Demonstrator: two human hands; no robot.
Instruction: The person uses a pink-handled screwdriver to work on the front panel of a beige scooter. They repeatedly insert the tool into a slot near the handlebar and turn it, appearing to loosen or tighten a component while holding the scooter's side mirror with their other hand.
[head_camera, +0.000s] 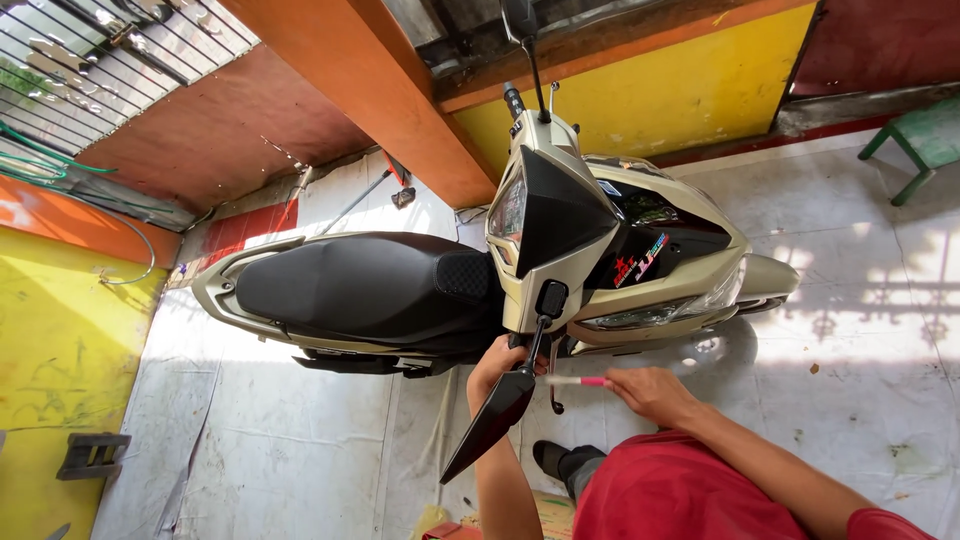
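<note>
Your left hand (497, 362) is wrapped around the near handlebar grip of the beige scooter (560, 250), fingers closed on it just behind the mirror stem (538, 335). That hold looks like a brace, keeping the bar from swinging while the other hand works. Your right hand (650, 392) pinches a slim pink-handled tool (578, 381), probably a small screwdriver, its pale tip pointing toward nine o'clock at the spot where the stem and the brake lever (553, 385) meet the bar. You carry it level and low, which suits a fastener reached from the side; the fastener itself is hidden behind the stem.

The dark mirror (492, 420) hangs toward seven o'clock from that joint, tilted down and away from the bar, so its back faces you. The black seat (350, 285) stretches off toward nine o'clock, the front fairing toward three. The scooter stands on the pale tiled floor (830, 330), apart from the green stool (925, 140) at two o'clock. Your foot (565, 462) is planted just beside the machine, below the bar, close enough to work over it.
</note>
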